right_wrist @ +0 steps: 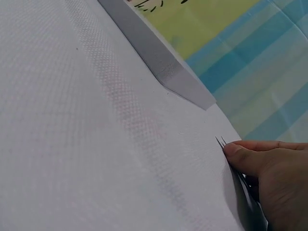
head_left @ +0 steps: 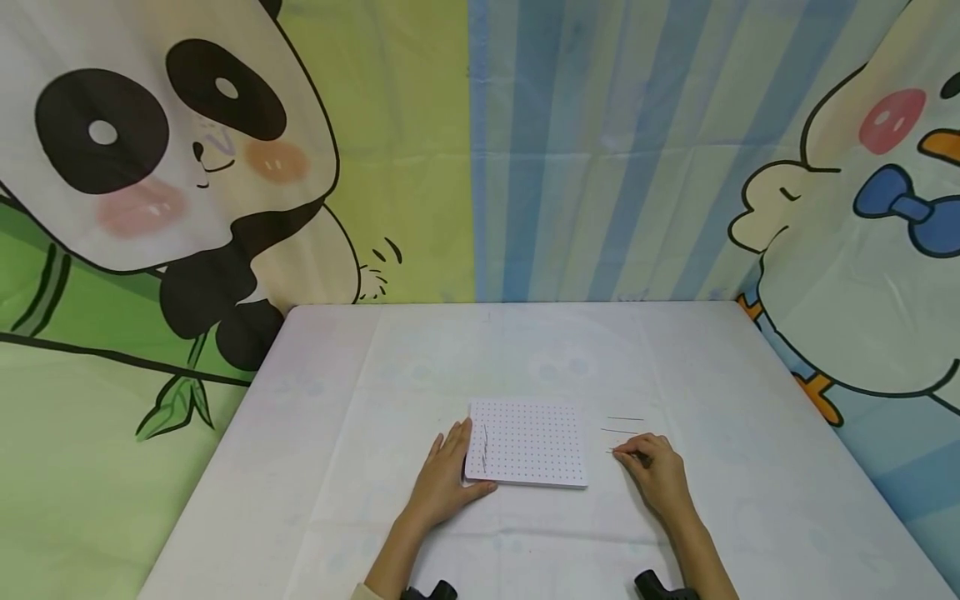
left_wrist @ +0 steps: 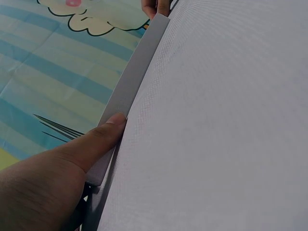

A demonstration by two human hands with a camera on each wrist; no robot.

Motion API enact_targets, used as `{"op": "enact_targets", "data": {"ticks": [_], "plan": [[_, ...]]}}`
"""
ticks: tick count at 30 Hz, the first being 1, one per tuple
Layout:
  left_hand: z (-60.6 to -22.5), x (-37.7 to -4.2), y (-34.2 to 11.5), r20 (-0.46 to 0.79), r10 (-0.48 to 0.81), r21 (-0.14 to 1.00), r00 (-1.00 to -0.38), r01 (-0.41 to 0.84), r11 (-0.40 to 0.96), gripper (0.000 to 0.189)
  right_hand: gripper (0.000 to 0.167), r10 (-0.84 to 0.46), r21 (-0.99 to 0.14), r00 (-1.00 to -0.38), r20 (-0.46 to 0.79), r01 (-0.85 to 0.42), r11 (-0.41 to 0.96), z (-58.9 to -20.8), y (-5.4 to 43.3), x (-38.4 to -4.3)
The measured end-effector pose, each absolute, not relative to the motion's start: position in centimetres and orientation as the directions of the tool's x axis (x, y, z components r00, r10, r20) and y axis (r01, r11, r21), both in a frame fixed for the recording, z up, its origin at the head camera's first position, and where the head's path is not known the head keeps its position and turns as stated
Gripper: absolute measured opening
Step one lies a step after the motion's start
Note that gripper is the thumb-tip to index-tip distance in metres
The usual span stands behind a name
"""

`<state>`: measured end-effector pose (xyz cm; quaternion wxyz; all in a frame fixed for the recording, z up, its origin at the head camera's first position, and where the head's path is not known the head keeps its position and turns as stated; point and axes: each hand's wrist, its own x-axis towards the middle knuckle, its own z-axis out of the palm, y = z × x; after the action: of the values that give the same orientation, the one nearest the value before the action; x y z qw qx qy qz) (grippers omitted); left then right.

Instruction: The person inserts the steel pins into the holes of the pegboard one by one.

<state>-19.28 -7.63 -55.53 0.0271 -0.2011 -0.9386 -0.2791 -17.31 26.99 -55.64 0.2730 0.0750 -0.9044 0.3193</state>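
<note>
Where the white cloth-covered table [head_left: 750, 500] ends, a printed fabric backdrop [head_left: 420, 125]: panda on green at left, blue and pale stripes at centre, white bird with blue bow tie at right. Two dark wrist mounts, left [head_left: 431, 592] and right [head_left: 660, 585], at the near edge of the head view; one beige sleeve [head_left: 363, 593], left arm.

Item: board [head_left: 528, 446], flat on the cloth between the hands. White, squarish slab with straight sides and visible thickness; upper face covered by a regular grid of small dark holes. Several thin dark pins [head_left: 485, 450] rise from it close to its left edge. Two loose pins [head_left: 626, 418], slender and straight, lie on the cloth right of the board.

Left hand [head_left: 441, 479]: spread wide at the near left corner, fingers along the left edge and partly covering it, thumb against the near side. Right hand [head_left: 658, 471]: beside the loose pins, fingertips narrowed in a pinch on a thin dark pin [head_left: 608, 452].

Cloth: white, finely woven texture, faint creases.
</note>
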Motion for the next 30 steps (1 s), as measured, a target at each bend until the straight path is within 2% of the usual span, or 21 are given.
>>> {"op": "enact_targets", "data": {"ticks": [9,13,19,22,26,30], "plan": [[-55.7,-19.2,-7.9,0.165,0.363,0.514,-0.917,0.394,0.762,0.107,0.012,0.039,-0.524,-0.846,0.531,-0.291,0.801,-55.9,26.4,-17.4],[-55.7,-19.1,-8.0,0.167,0.368,0.515,-0.915,0.399,0.759,0.106,0.008,0.092,-0.597,-0.838,0.538,-0.301,0.744,-55.0,25.6,-17.3],[-55.6,-19.3,-8.1,0.165,0.362,0.495,-0.917,0.395,0.774,0.107,0.008,0.175,-0.736,-0.829,0.531,-0.349,0.58,-52.7,23.3,-18.3],[-55.5,-19.4,-8.1,0.167,0.367,0.496,-0.915,0.4,0.771,0.107,0.008,0.188,-0.797,-0.832,0.522,-0.398,0.454,-51.5,21.4,-19.2],[-55.6,-19.4,-8.0,0.167,0.375,0.503,-0.912,0.405,0.763,0.107,0.008,0.144,-0.843,-0.847,0.511,-0.462,0.276,-49.4,17.8,-19.7],[-55.6,-19.4,-7.9,0.175,0.378,0.507,-0.909,0.413,0.756,0.106,0.01,0.051,-0.858,-0.868,0.494,-0.477,0.19,-48.3,14.5,-20.0]]}}
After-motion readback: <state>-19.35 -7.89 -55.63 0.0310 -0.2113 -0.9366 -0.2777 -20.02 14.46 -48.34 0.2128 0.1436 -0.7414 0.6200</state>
